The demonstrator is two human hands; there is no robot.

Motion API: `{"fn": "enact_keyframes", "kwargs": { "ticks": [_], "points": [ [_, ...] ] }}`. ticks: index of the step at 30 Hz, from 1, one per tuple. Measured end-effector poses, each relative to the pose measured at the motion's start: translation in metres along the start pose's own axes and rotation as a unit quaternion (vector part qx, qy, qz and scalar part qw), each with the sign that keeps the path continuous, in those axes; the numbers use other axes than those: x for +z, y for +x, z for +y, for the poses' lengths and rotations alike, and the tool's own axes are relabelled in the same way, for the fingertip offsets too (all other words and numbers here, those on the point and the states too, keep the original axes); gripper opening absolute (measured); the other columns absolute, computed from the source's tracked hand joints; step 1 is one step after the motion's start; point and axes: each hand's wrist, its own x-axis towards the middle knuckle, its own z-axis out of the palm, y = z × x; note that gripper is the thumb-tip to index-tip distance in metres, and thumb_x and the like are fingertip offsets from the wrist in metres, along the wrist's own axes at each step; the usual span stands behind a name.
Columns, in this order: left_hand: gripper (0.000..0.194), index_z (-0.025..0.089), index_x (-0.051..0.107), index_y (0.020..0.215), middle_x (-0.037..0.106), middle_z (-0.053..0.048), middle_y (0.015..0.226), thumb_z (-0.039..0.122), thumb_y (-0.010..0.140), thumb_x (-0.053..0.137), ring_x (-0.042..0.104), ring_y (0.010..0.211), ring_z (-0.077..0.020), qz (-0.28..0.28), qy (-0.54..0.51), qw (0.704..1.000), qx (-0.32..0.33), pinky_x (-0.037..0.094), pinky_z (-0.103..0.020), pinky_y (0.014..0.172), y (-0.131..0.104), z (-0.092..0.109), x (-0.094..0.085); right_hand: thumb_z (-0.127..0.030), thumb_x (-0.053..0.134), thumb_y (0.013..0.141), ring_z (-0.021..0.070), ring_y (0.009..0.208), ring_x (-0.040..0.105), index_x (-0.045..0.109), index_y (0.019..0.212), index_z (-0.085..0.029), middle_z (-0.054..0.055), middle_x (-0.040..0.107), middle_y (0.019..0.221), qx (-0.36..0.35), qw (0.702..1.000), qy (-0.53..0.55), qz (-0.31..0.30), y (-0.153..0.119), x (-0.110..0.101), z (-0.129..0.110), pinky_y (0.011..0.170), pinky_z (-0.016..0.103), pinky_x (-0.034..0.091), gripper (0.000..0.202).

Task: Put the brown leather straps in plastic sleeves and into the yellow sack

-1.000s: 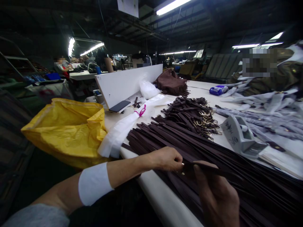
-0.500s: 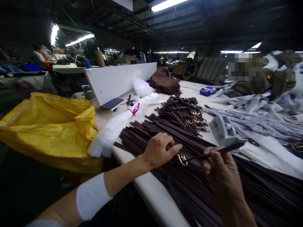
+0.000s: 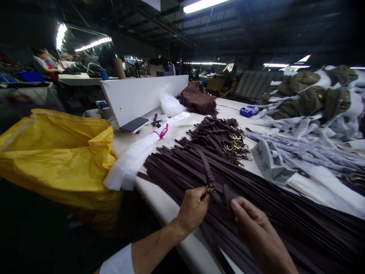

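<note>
My left hand (image 3: 194,208) pinches a gold-coloured buckle (image 3: 210,188) on a short dark brown strap (image 3: 204,161). The strap's far end rises above the fingers, with a keeper loop just over the buckle. On the right, my right hand (image 3: 255,228) grips a dark brown strap end (image 3: 227,196) between thumb and fingers, close beside the buckle. Whether this end passes through the buckle I cannot tell. Beneath both hands lies a thick bundle of long brown straps (image 3: 273,194). Behind it is a pile of short buckled straps (image 3: 216,133).
A grey tape dispenser (image 3: 269,160) stands right of the straps. A yellow sack (image 3: 57,152) hangs open at the left table edge. White plastic wrap (image 3: 134,156), a phone (image 3: 134,124), a fringed brown bag (image 3: 198,97) and wrapped olive bags (image 3: 305,91) lie around.
Both hands have come lower and nearer to me. The left hand now pinches at the buckle, and the strap end in the right hand has swung in beside it.
</note>
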Motion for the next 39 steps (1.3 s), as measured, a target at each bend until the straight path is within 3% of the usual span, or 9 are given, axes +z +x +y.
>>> {"fn": "enact_keyframes", "kwargs": {
  "ticks": [4,13,17,23,28,31,34,36,39],
  "points": [
    [0.033,0.015,0.054,0.068,0.055,-0.001,0.068,0.034,0.089,0.037,0.052,0.067,-0.0128,-0.001,0.04,0.997,0.072,0.037,-0.02,0.063,-0.004,-0.005,0.004,-0.049,0.067,0.069,0.0042,0.044,0.012,0.04,0.059,-0.017,-0.009,0.02,0.051,0.021,0.999,-0.015,-0.027,0.001,0.003,0.006,0.039,0.016,0.008,0.043],
    [0.025,0.014,0.056,0.082,0.062,-0.008,0.085,0.024,0.088,0.033,0.053,0.074,-0.018,0.024,0.221,0.943,0.247,0.04,-0.031,0.068,-0.013,-0.021,0.012,-0.045,0.058,0.079,0.0091,0.048,0.036,0.05,0.064,-0.017,-0.005,0.04,0.054,-0.121,0.975,-0.186,-0.003,0.029,0.001,-0.002,0.044,0.019,0.03,0.032],
    [0.023,0.014,0.056,0.085,0.062,-0.007,0.083,0.022,0.087,0.035,0.053,0.074,-0.0178,0.016,0.243,0.935,0.258,0.041,-0.031,0.067,-0.011,-0.022,0.006,-0.033,0.053,0.084,0.0133,0.062,0.051,0.055,0.109,-0.021,0.001,0.056,0.082,-0.222,0.922,-0.315,-0.048,0.039,-0.01,-0.021,0.056,0.023,0.041,0.028],
    [0.02,0.015,0.055,0.079,0.061,-0.006,0.076,0.022,0.086,0.038,0.053,0.07,-0.0165,0.008,0.258,0.926,0.275,0.041,-0.029,0.064,-0.016,-0.024,0.015,-0.02,0.051,0.084,0.0159,0.068,0.054,0.056,0.076,-0.02,0.003,0.057,0.079,-0.363,0.781,-0.491,-0.13,0.049,-0.01,-0.054,0.063,0.026,0.043,0.01],
    [0.028,0.015,0.053,0.076,0.059,-0.004,0.07,0.03,0.091,0.035,0.051,0.064,-0.0135,0.062,0.2,0.926,0.314,0.041,-0.026,0.06,-0.017,-0.019,0.023,-0.019,0.054,0.085,0.0209,0.089,0.056,0.059,0.086,-0.02,0.006,0.061,0.091,-0.577,0.652,-0.482,0.092,0.061,0.005,-0.079,0.084,0.036,0.04,0.006],
    [0.031,0.015,0.054,0.077,0.059,-0.004,0.07,0.033,0.092,0.034,0.051,0.063,-0.0131,0.086,0.186,0.93,0.306,0.041,-0.025,0.059,-0.013,-0.02,0.025,-0.034,0.055,0.085,0.0253,0.105,0.052,0.051,0.115,-0.02,0.011,0.055,0.115,-0.479,0.773,-0.342,0.237,0.063,0.016,-0.078,0.089,0.039,0.04,0.033],
    [0.027,0.016,0.055,0.078,0.06,-0.005,0.071,0.032,0.089,0.037,0.054,0.064,-0.0144,0.107,0.217,0.93,0.278,0.042,-0.026,0.059,-0.011,-0.027,0.033,-0.051,0.044,0.086,0.0229,0.081,0.061,0.046,0.123,-0.019,0.01,0.063,0.098,-0.186,0.96,-0.192,0.087,0.058,0.025,-0.059,0.067,0.035,0.05,0.049],
    [0.021,0.016,0.056,0.077,0.061,-0.004,0.07,0.029,0.086,0.042,0.056,0.064,-0.0145,0.099,0.238,0.921,0.293,0.043,-0.025,0.059,-0.011,-0.032,0.035,-0.056,0.044,0.084,0.0172,0.051,0.057,0.059,0.101,-0.018,0.004,0.062,0.066,-0.043,0.986,-0.143,-0.074,0.054,0.027,-0.043,0.044,0.026,0.045,0.045],
    [0.027,0.015,0.058,0.075,0.061,-0.004,0.064,0.035,0.084,0.042,0.058,0.06,-0.013,0.098,0.181,0.924,0.322,0.043,-0.022,0.057,-0.012,-0.032,0.016,-0.051,0.058,0.078,0.0141,0.042,0.053,0.065,0.085,-0.019,0.001,0.06,0.056,-0.059,0.978,-0.171,-0.098,0.056,0.021,-0.023,0.036,0.021,0.043,0.033]
  ]
}}
